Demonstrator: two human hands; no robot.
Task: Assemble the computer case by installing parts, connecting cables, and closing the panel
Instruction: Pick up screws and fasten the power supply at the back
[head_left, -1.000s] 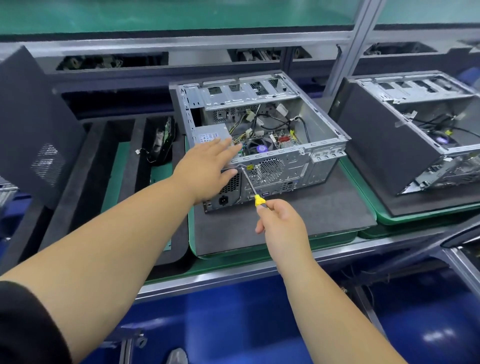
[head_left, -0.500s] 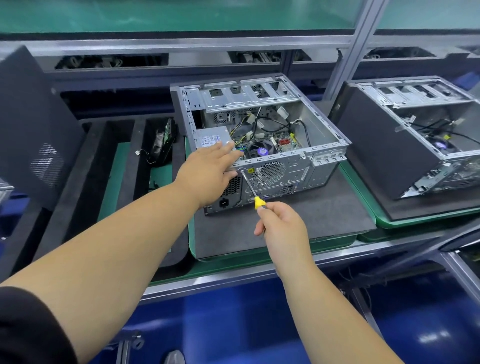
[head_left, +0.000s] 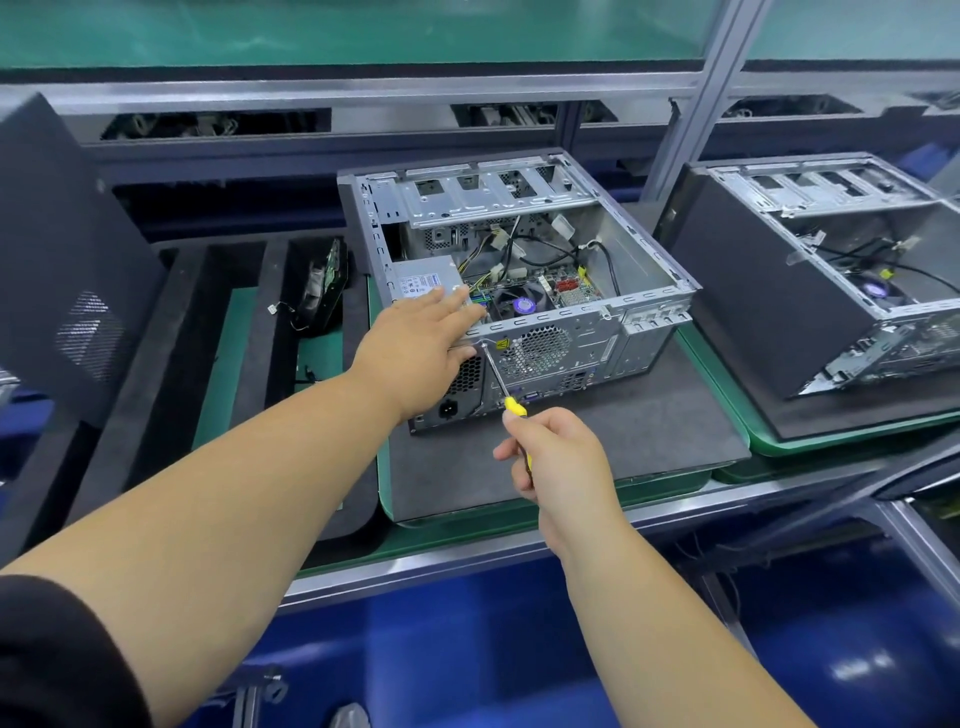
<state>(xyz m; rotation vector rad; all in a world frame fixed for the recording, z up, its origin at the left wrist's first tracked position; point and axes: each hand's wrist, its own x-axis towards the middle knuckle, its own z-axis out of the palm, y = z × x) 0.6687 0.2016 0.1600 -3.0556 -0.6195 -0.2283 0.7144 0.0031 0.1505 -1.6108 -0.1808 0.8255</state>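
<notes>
At case (head_left: 519, 291) rear, right hand (head_left: 561, 457) grip holding screwdriver (head_left: 496, 376), left hand (head_left: 415, 348) flat, fingers wide, on top.

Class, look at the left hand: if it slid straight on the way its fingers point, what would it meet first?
The left hand points up-right across the power supply; next it would likely meet the cables inside the case, though depth is unclear.
</notes>
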